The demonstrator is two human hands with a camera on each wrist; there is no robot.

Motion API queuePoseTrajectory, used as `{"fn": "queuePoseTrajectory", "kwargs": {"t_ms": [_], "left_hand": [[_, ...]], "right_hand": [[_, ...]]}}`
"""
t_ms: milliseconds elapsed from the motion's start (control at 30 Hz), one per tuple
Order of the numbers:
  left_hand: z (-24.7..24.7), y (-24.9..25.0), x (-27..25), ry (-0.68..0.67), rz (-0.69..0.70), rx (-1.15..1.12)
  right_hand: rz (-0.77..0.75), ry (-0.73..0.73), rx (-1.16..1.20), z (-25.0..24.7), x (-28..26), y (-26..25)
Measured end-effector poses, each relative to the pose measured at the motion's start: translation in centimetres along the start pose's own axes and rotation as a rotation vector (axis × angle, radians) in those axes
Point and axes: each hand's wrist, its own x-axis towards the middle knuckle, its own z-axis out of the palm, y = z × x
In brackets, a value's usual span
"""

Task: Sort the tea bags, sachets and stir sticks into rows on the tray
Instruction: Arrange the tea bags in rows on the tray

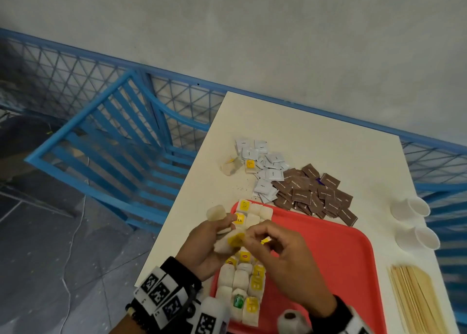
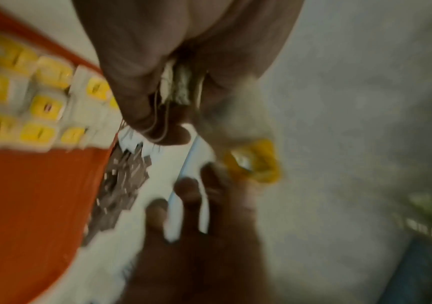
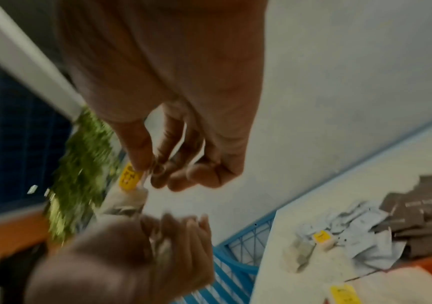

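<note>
— Hands first: what has the left hand got?
— A bunch of tea bags, gripped above the red tray's left edge.
— The right hand?
— It pinches a yellow tag. Rows of tea bags lie beneath; sachets and stir sticks remain on the table.
</note>
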Motion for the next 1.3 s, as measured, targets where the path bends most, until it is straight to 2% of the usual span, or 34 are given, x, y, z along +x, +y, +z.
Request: {"fn": "queuePoseTrajectory", "kwargs": {"t_ms": [33,100,167,300,367,500,600,700,1033,1200,1300], "left_hand": [[0.0,0.3,-0.2,-0.004,0.075,0.107],[0.0,1.2,-0.9,-0.028,0.192,0.283],[0.2,2.2,-1.7,-0.109,0.280,0.395],[1.2,3.5,-2.9,-0.302,0.500,0.831],[1.7,3.6,-3.0,-0.341,0.555,0.933],[1.9,3.6,-2.9,-0.311,0.519,0.816],[1.7,3.4,-2.3,-0.228,0.474,0.674],[1.8,3.2,-2.0,-0.213,0.416,0.573],[2.2,2.4,-1.5,-0.188,0.362,0.542],[2.5,2.8,-1.0,-0.137,0.421,0.525],[2.7,2.9,-0.8,-0.119,0.444,0.559]], "right_hand": [[0.066,-0.004,0.054,-0.6,0.3,-0.4],[0.097,-0.011,0.052,-1.6,0.9,-1.0],[0.066,-0.018,-0.023,-2.4,1.3,-1.3],[0.017,-0.068,-0.148,-3.7,2.2,-1.8],[0.009,-0.073,-0.162,-4.2,2.5,-2.0],[0.016,0.003,-0.083,-4.4,2.7,-2.2],[0.027,-0.032,-0.065,-3.8,2.0,-2.0],[0.071,0.076,0.005,-3.7,1.7,-1.4],[0.112,0.102,0.180,-2.6,2.5,-0.6],[0.130,0.115,0.062,-3.3,3.6,-0.7],[0.113,0.072,0.078,-3.8,4.1,-1.1]]}}
